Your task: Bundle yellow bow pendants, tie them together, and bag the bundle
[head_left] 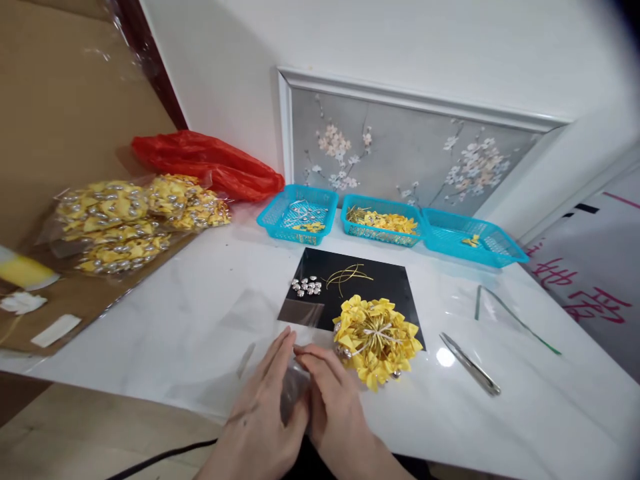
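Observation:
My left hand (pixel 267 407) and my right hand (pixel 333 400) meet near the table's front edge, fingers closed on a clear plastic bag (pixel 294 385). Much of the bag is hidden between my palms. To the right of my hands lies a round yellow ribbon flower ball (pixel 395 353), its gold wire stems and pale ties facing up. It rests partly on a black mat (pixel 385 283). Silver beads (pixel 307 287) and several loose gold wires (pixel 350 275) are on the mat too.
Tweezers (pixel 470 363) and a bent green wire (pixel 517 317) lie on the right. Along the wall stand three blue baskets, the left (pixel 295 233), middle (pixel 353 228) and right (pixel 493 253). Bagged yellow flower balls (pixel 107 207) and a red bag (pixel 200 160) sit at left, beside cardboard (pixel 75 87).

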A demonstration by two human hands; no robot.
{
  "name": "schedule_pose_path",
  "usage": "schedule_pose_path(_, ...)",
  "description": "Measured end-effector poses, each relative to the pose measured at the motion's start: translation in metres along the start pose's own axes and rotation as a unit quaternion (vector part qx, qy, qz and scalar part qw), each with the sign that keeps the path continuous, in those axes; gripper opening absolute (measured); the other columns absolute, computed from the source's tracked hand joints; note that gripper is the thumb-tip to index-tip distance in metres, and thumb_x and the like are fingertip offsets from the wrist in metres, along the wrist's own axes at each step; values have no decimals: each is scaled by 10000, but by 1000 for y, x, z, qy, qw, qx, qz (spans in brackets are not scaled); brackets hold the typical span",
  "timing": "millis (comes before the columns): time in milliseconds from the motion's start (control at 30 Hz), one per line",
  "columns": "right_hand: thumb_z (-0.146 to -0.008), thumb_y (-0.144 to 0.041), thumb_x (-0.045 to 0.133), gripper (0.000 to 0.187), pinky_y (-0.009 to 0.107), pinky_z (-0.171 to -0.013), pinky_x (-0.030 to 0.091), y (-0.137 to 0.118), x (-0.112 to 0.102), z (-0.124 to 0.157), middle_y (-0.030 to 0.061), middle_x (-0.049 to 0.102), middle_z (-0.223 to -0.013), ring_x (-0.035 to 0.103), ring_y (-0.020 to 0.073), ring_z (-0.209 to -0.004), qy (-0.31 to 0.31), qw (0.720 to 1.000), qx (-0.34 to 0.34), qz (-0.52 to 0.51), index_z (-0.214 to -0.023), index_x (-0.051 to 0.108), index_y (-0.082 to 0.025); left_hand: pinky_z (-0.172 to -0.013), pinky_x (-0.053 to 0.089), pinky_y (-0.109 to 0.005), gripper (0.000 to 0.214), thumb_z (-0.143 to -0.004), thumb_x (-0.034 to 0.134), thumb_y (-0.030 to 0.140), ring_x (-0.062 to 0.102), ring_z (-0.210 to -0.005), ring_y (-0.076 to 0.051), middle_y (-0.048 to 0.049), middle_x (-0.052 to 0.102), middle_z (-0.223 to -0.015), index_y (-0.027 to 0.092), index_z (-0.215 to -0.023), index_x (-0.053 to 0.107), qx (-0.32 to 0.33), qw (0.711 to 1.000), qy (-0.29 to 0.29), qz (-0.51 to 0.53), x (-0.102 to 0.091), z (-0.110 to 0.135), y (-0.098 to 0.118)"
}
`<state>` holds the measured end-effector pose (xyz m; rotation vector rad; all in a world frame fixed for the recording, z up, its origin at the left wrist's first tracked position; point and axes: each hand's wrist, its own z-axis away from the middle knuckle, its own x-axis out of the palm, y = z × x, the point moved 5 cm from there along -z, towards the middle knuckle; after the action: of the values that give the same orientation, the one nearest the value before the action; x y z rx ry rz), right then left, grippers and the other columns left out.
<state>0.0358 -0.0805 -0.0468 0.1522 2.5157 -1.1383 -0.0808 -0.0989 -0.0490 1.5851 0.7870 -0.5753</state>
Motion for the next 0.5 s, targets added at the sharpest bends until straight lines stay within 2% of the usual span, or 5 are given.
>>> schedule_pose_path(167,-760,22,372,537,308,-973,469,-9,5,3,146,539,-1227,473,184,-1190,-64,994,-45,77,-1277,455,-98,-998,407,-441,497,-755,538,196,553,-1140,-300,-104,579,-1278,192,-1251,556,-69,992,51,93,-3,1,-13)
schedule_pose_path(300,-736,36,371,638,391,-938,481,-11,5,0,159,480,-1300,454,235,-1195,-115,970,-62,204,-1358,376,-105,-1004,386,-450,455,-772,563,258,580,-1090,-303,-43,612,-1246,284,-1225,582,-90,988,50,114,-12,5,-24)
schedule_pose_path(400,-763,31,390,636,421,-841,516,-10,3,-3,167,416,-1357,524,254,-1093,-116,954,-81,265,-1365,383,-171,-1043,338,-436,458,-765,587,303,559,-1118,-296,3,603,-1261,339,-1221,576,-115,983,47,133,-21,5,-28)
schedule_pose_path(500,-808,20,401,574,374,-790,526,-9,2,-5,166,360,-1393,569,211,-1014,-91,956,-97,261,-1331,412,-216,-1059,301,-458,432,-792,558,346,546,-1135,-292,-8,649,-1190,328,-1223,575,-189,968,36,160,-26,1,-29)
